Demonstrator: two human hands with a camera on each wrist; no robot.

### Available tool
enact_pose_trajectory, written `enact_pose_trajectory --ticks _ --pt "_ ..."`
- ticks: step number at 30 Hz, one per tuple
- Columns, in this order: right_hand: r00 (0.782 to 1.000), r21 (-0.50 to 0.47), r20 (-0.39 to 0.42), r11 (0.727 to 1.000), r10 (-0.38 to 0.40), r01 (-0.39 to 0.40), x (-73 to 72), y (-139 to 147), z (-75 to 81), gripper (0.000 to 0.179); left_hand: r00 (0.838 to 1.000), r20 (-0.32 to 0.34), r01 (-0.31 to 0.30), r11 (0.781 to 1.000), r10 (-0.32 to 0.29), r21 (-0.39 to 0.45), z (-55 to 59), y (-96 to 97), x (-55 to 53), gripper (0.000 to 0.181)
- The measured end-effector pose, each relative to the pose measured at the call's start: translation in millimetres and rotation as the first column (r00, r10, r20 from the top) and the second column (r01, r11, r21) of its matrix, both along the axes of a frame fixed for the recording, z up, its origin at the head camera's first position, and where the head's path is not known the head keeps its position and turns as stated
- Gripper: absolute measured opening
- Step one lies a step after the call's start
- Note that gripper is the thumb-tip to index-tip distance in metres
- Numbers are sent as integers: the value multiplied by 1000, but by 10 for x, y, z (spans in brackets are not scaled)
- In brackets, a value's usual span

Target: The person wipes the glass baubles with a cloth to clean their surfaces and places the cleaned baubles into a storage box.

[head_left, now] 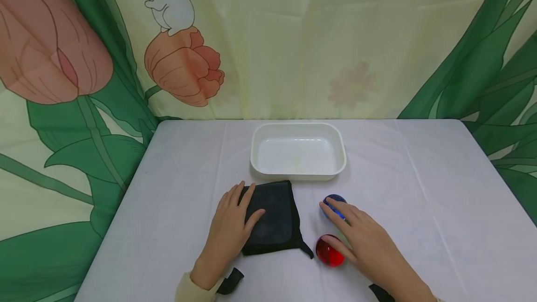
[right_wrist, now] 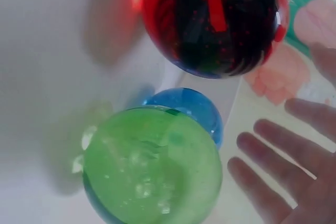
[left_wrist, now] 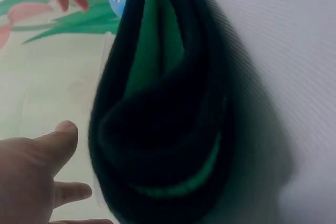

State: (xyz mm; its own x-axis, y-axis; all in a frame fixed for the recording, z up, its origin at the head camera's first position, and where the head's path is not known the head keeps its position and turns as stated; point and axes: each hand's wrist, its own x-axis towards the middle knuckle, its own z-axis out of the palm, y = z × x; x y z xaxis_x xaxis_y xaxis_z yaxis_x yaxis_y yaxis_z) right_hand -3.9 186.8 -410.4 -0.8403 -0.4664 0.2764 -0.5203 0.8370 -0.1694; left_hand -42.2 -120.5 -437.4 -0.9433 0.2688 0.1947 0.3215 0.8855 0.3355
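Black cloth pouch (head_left: 270, 220) is lying at lower centre of the head view, the left hand (head_left: 228, 227) spreading relaxed fingers over its left edge, presumably steadying it. At lower right, the right hand (head_left: 365, 236) is spanning a transparent red ball (right_wrist: 215, 24), blue ball (right_wrist: 193, 106) and green ball (right_wrist: 155, 166), fingers extended, gripping nothing, perhaps guarding against rolling.

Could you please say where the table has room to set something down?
The tablecloth is bare from its left edge to the left hand and white tray, and from the tray and right hand to its right edge. It is crowded around the right hand, where the red ball, blue ball and green ball sit near the black pouch.
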Motion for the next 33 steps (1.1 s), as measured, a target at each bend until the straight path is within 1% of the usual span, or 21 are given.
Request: enact_pose_trajectory --ticks 2,7,10,13,16,18,20,25,28,33 --pt "1000 -13 -4 1000 6 -6 6 -8 -8 68 1000 4 -7 1000 7 8 -7 -18 -4 63" --pt "998 -17 -13 998 57 -57 30 -12 -60 64 1000 9 -29 999 28 32 -21 -60 0 58" --pt "996 -9 3 996 86 -86 58 -28 -83 59 999 0 -41 999 41 36 -37 -85 4 55" --pt "993 -3 68 995 98 -98 88 -54 -73 54 999 -4 -52 998 52 42 -59 -109 6 53" --pt "978 -5 179 994 105 -106 105 -76 -34 50 997 -7 -70 996 71 54 -79 -128 3 50" --pt "968 1 227 994 110 -113 111 -86 -19 48 996 -10 -84 994 85 68 -87 -136 2 49" --pt "967 -10 216 991 133 -133 112 -85 -30 44 995 -1 -101 992 101 77 -98 -144 4 47" --pt "978 -43 115 984 174 -170 108 -80 -81 36 990 61 -134 985 128 107 -118 -157 12 45" --pt "979 -43 122 986 164 -160 106 -84 -85 35 988 78 -144 983 136 113 -126 -159 9 45" --pt "978 -20 151 989 145 -144 99 -87 -81 36 986 79 -154 983 146 103 -122 -153 2 47"
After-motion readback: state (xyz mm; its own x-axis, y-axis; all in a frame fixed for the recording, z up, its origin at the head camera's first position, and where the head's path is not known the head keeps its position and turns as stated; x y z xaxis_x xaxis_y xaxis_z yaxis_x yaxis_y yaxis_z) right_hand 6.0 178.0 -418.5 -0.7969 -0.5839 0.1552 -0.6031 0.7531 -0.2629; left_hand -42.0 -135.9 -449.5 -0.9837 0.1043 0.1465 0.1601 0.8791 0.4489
